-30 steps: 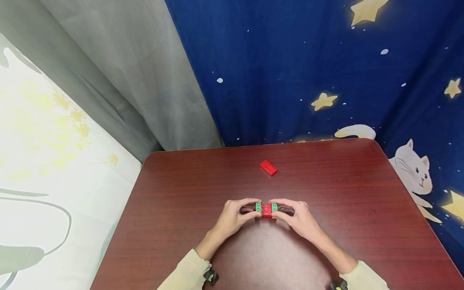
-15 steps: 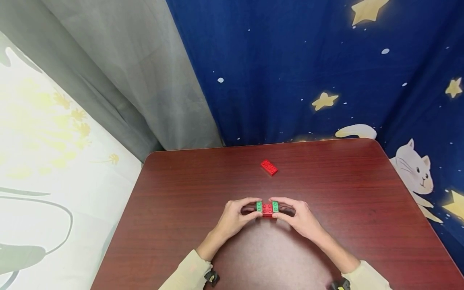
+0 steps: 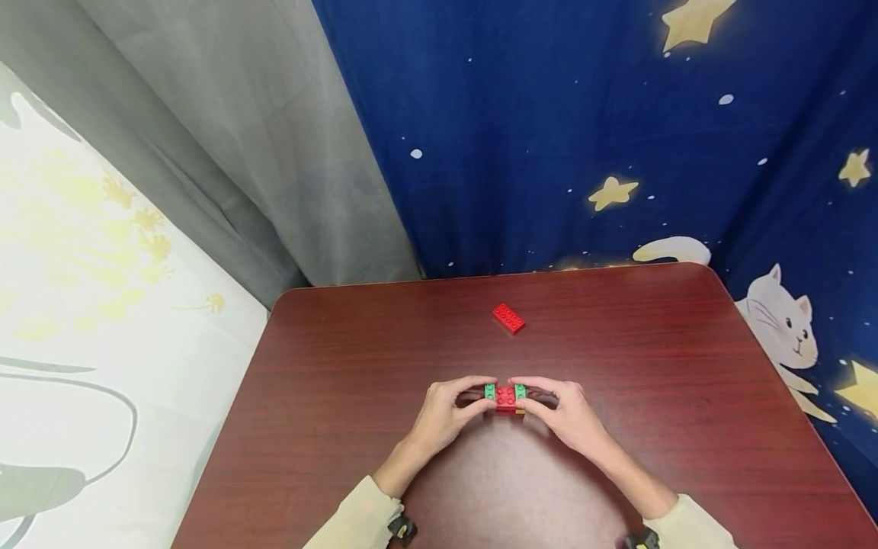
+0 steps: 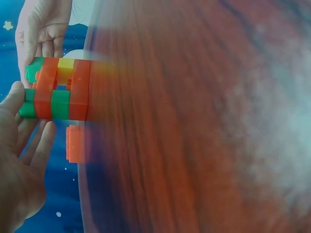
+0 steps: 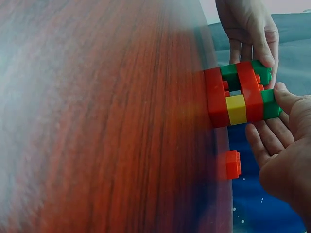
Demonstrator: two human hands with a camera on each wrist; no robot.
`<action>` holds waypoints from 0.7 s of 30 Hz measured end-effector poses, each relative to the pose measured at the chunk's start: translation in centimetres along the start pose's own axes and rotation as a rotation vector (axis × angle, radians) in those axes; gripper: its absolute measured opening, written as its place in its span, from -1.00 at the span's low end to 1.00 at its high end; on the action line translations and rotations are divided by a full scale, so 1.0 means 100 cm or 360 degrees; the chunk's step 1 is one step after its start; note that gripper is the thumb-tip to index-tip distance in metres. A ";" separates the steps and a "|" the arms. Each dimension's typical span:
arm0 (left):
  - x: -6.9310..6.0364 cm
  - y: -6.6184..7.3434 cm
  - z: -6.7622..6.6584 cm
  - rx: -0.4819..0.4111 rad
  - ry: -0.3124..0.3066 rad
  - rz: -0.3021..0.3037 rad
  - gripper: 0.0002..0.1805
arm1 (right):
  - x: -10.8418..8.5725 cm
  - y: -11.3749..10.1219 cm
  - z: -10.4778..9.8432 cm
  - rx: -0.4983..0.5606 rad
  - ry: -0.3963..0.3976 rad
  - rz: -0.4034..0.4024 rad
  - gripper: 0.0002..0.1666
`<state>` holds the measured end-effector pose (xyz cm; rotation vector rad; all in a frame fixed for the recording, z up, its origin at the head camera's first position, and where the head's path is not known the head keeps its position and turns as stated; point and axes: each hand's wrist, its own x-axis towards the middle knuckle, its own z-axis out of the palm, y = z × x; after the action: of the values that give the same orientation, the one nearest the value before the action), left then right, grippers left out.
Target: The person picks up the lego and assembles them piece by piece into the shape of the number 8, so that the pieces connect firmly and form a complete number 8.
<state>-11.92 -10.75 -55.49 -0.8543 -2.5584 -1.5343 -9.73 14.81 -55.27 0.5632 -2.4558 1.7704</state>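
A small toy-brick structure stands on the table in front of me. Its lower red brick point(image 4: 80, 90) carries a green brick point(image 4: 60, 104) and a yellow brick point(image 5: 236, 109) with a gap between them. Across these lies an upper red brick point(image 3: 505, 396), topped by a green brick at each end. My left hand point(image 3: 439, 412) pinches the left top green brick point(image 3: 490, 391) between thumb and fingers. The right top green brick point(image 3: 520, 391) is pinched the same way by my right hand point(image 3: 572, 415). Fingertips partly cover both green bricks.
Farther back on the brown table point(image 3: 357, 343) lies a loose red brick point(image 3: 508, 319). Behind the table's far edge hang a grey curtain point(image 3: 274, 152) and a blue starry curtain point(image 3: 514, 152). A white patterned cloth point(image 3: 137, 305) is at the left.
Both hands stay at the top green bricks in nearly the same place. The fingertips have shifted only slightly, and a bit of yellow shows again under the right thumb.
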 end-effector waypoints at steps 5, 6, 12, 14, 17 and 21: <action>-0.001 0.001 0.000 -0.0017 0.0003 -0.0043 -0.60 | 0.000 -0.001 0.000 0.0009 -0.0007 -0.0011 -0.62; -0.001 0.001 0.001 -0.0019 0.0007 -0.0042 -0.60 | 0.000 0.000 0.000 0.0012 -0.0009 -0.0011 -0.62; -0.001 0.000 0.002 -0.0032 0.0040 0.0019 -0.60 | 0.001 0.001 -0.002 -0.0025 -0.0022 -0.0041 -0.64; -0.001 0.000 0.002 -0.0027 0.0048 0.0030 -0.60 | 0.002 0.002 -0.002 -0.0038 -0.0017 -0.0055 -0.64; -0.001 -0.001 0.003 -0.0014 0.0059 0.0035 -0.60 | 0.002 0.002 -0.002 -0.0064 -0.0006 -0.0083 -0.65; -0.001 -0.001 0.002 -0.0013 0.0042 0.0012 -0.60 | 0.003 0.002 -0.003 -0.0078 -0.0016 -0.0076 -0.64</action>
<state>-11.77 -10.63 -55.69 -0.8376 -2.5293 -1.5447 -10.09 15.02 -55.27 0.6224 -2.4629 1.6894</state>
